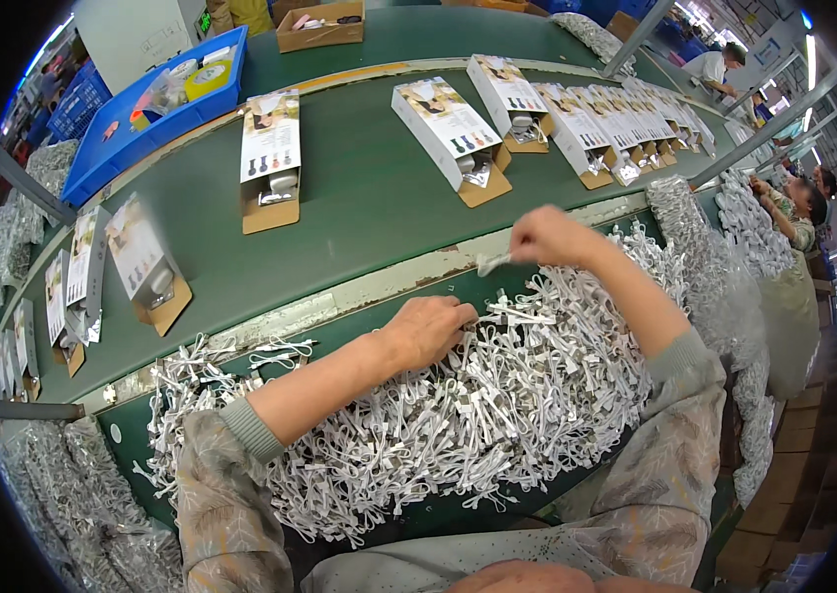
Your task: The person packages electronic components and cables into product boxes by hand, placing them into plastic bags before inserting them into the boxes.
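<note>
Head view shows a long, worn pale rail (pixel 319 311) between the near pile of white cables (pixel 458 425) and the green belt (pixel 359 212). A wide bit of green shows past the rail, with room to move.

The right hand (pixel 549 237) is by the rail, pinching a small white cable (pixel 492 263) that looks blurry. The left hand (pixel 428 331) rests on the pile with bent fingers; I cannot tell if it grips a cable.

White boxes with brown flaps sit on the belt: some at left (pixel 136 247), one in the far middle (pixel 270 148), and a row at far right (pixel 581 119). A blue tray (pixel 166 135) sits far left. Gray posts get in the way at left (pixel 33 181) and right (pixel 769 127).

Clear, crinkly bags (pixel 57 484) lie near left. Other people (pixel 796 210) are at far right in the big, busy room.
</note>
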Available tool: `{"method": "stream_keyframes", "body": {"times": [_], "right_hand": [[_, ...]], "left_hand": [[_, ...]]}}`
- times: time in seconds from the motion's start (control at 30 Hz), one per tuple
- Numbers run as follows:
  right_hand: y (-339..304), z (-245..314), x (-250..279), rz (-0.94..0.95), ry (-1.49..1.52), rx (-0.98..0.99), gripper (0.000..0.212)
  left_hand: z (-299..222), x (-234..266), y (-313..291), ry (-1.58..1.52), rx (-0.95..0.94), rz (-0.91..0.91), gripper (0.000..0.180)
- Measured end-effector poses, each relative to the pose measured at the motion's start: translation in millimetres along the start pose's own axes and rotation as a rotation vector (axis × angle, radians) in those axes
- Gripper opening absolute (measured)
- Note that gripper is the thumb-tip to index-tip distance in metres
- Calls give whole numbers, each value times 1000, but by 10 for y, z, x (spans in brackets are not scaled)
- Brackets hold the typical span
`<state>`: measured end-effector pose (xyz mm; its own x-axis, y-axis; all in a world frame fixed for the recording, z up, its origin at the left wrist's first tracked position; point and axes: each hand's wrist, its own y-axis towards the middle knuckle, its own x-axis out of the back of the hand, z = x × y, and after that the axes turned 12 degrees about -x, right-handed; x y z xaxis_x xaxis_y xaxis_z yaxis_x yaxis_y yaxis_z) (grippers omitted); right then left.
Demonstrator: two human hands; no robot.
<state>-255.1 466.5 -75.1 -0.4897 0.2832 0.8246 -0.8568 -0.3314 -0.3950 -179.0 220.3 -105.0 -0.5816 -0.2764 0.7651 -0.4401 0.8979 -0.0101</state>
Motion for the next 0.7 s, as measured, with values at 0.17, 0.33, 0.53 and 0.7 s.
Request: {"method": "stream_keyframes", "body": {"times": [0.17,0.33,0.53,0.7], "right_hand": [[739,-449,191,-442,72,-432,17],[1137,-528,-114,-542,-151,-571,25],[468,47,24,-127,-17,-196,19],[-139,568,-122,250,-164,-171,34]], "left_hand": [[36,-60,-35,5,4,-148,10],[-21,216,-146,-229,280,-369,14],[585,516,-346,-468,597,-966,18],[1158,649,-46,-421,808,-1237,20]]}}
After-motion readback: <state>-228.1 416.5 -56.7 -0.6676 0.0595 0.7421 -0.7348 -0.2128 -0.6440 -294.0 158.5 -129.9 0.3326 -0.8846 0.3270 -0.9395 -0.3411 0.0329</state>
